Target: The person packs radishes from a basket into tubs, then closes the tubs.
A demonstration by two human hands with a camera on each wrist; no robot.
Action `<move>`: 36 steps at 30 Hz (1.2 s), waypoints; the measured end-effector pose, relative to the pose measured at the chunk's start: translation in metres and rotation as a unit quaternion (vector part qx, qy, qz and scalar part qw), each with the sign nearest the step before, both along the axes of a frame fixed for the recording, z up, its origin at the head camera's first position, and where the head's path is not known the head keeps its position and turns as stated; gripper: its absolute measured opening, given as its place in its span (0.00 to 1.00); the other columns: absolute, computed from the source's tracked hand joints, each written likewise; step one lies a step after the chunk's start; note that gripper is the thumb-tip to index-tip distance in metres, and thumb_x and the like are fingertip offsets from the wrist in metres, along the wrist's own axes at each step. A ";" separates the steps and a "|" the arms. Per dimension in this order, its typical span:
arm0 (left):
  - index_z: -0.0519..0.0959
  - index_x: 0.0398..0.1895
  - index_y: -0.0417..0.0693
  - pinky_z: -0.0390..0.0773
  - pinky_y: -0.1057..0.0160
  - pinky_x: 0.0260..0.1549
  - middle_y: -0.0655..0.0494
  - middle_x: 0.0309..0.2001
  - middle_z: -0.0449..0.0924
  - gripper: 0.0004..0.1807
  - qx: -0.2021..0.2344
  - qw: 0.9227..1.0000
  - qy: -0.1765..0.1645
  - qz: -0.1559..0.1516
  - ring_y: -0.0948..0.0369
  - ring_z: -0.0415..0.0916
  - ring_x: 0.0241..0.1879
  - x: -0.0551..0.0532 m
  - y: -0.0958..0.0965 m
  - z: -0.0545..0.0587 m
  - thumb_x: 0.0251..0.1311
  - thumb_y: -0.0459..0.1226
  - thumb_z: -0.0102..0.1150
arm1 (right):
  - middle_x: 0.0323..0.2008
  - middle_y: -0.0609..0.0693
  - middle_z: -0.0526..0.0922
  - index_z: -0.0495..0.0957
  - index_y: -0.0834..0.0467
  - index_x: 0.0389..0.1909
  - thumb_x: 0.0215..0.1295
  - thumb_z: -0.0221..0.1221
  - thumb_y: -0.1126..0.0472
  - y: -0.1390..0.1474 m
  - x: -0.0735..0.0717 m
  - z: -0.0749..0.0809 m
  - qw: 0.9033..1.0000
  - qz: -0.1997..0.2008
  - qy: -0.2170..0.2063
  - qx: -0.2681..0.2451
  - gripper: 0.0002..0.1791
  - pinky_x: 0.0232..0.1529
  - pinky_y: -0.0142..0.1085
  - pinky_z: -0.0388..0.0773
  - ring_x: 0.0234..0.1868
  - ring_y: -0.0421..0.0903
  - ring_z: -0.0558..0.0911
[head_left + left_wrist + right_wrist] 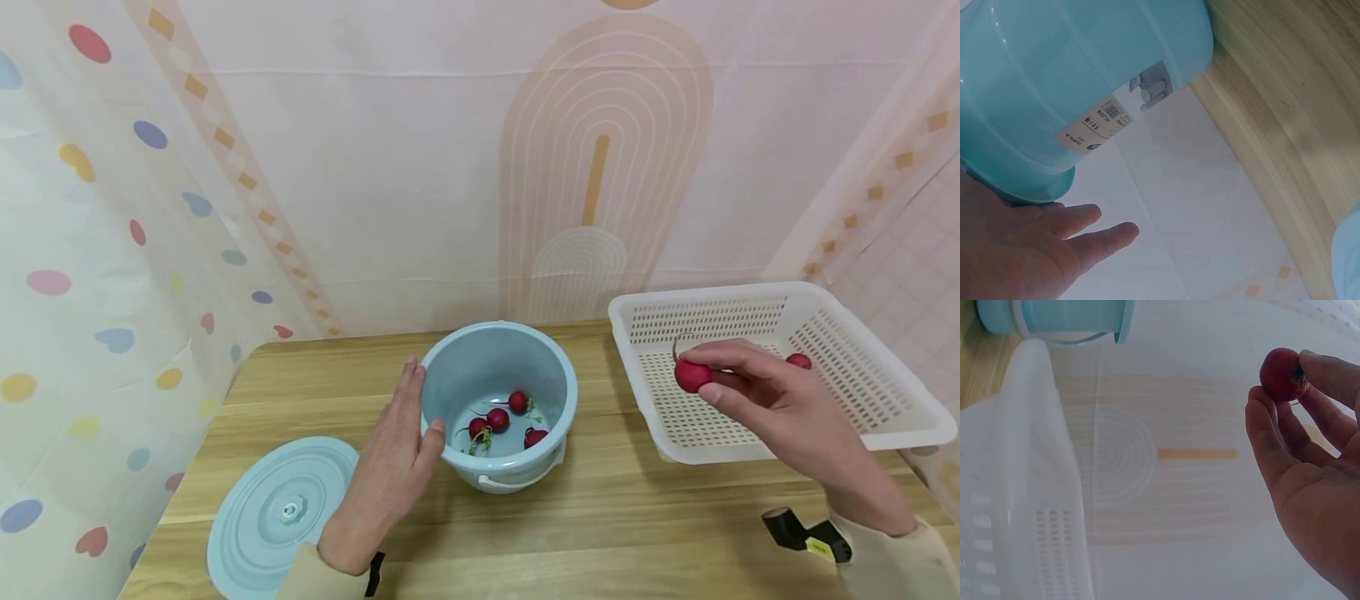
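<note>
Pinched between the thumb and fingers of my right hand [776,396] is a round red radish [692,375] with a thin root, held up over the white basket [652,417]. The right wrist view shows the same radish [1283,375] at the fingertips. My left hand [397,454] rests with straight fingers against the left rim of a light blue bucket [498,333]. Several radishes [498,419] with bits of green stem lie on the bucket's bottom. Another radish [798,361] sits in the basket, partly hidden behind my right hand.
A round light blue lid [288,508] lies on the wooden table [600,525], left of the bucket and partly behind my left forearm. The bucket's white handle [517,482] hangs down at its front. A patterned cloth [390,167] hangs behind the table.
</note>
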State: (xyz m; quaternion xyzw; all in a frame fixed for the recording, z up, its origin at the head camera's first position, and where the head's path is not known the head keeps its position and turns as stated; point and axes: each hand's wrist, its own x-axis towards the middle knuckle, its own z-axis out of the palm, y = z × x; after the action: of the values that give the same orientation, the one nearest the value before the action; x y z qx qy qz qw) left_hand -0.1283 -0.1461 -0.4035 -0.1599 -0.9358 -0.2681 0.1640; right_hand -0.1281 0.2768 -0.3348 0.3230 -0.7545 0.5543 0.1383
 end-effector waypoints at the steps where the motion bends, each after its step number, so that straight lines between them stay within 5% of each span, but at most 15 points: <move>1: 0.52 0.81 0.34 0.62 0.36 0.70 0.45 0.83 0.45 0.37 0.000 1.000 0.001 0.000 0.44 0.54 0.79 0.000 0.000 0.000 0.76 0.41 0.47 | 0.56 0.56 0.81 0.81 0.71 0.56 0.57 0.59 0.88 -0.002 0.000 0.000 1.000 0.010 0.002 -0.010 0.25 0.48 0.25 0.81 0.49 0.41 0.84; 9: 0.53 0.81 0.33 0.62 0.37 0.71 0.42 0.83 0.47 0.37 -0.001 1.000 0.004 0.001 0.43 0.54 0.78 0.000 0.000 0.000 0.75 0.42 0.47 | 0.56 0.62 0.80 0.78 0.75 0.57 0.57 0.55 0.90 -0.017 -0.004 0.000 0.995 0.081 0.002 -0.065 0.26 0.52 0.29 0.81 0.52 0.46 0.84; 22: 0.52 0.81 0.33 0.61 0.37 0.71 0.45 0.83 0.46 0.37 -0.001 1.000 0.000 0.001 0.44 0.54 0.78 0.000 0.000 0.001 0.75 0.41 0.47 | 0.55 0.53 0.81 0.81 0.70 0.56 0.61 0.60 0.85 -0.039 0.000 0.008 0.999 0.039 -0.008 -0.012 0.23 0.50 0.27 0.82 0.52 0.43 0.83; 36: 0.53 0.80 0.33 0.62 0.37 0.71 0.43 0.83 0.47 0.37 -0.001 1.000 0.005 -0.001 0.44 0.54 0.78 -0.001 0.000 0.000 0.75 0.40 0.49 | 0.57 0.56 0.81 0.82 0.62 0.58 0.61 0.63 0.82 -0.064 -0.004 0.007 0.999 0.033 -0.007 0.026 0.25 0.53 0.30 0.82 0.56 0.44 0.82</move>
State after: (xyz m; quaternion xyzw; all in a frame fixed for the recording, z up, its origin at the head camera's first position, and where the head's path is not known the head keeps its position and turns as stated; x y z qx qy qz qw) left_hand -0.1297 -0.1465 -0.4035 -0.1619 -0.9353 -0.2661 0.1679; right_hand -0.1319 0.2129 -0.3275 0.3472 -0.7587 0.5409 0.1061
